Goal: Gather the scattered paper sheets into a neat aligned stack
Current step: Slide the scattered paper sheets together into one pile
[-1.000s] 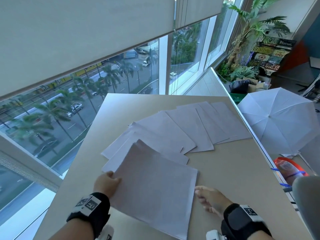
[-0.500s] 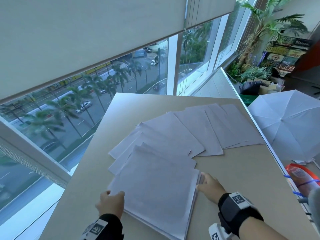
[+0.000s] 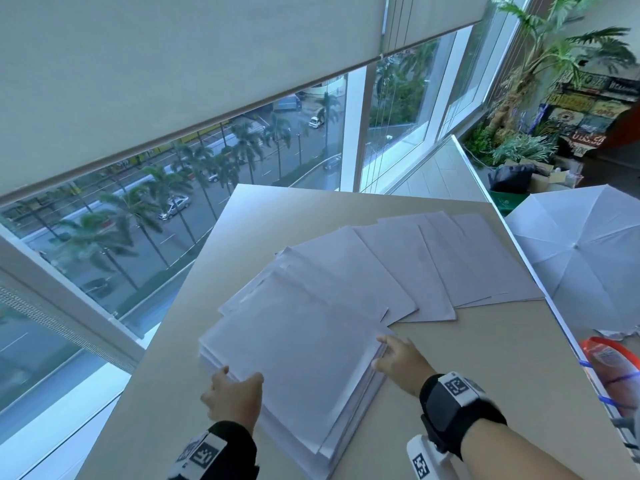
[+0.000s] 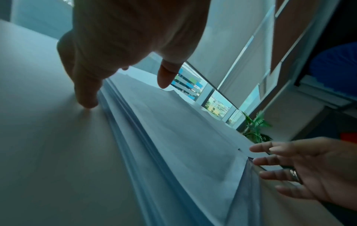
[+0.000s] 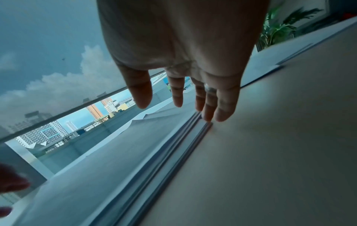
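A thick stack of white paper sheets [image 3: 298,368] lies on the near part of the beige table [image 3: 485,375], its layers slightly stepped along the right edge. My left hand [image 3: 239,375] touches the stack's left side, with the thumb over the top sheet [image 4: 173,130]. The straight fingers of my right hand [image 3: 381,351] press against the stack's right edge [image 5: 154,152]. Several loose sheets [image 3: 450,265] fan out beyond the stack toward the far right, overlapping one another. In the wrist views the left hand [image 4: 125,94] and the right hand [image 5: 177,110] hold nothing.
An open white umbrella [image 3: 571,258] lies past the table's right edge, with a red-rimmed clear bag [image 3: 609,362] nearer me. Large windows run along the left and far sides. Potted plants [image 3: 540,64] stand at the far right.
The sheet I held a second ago now lies on the stack. Both hands have closed in on the stack's left and right sides, and its edges sit more even.
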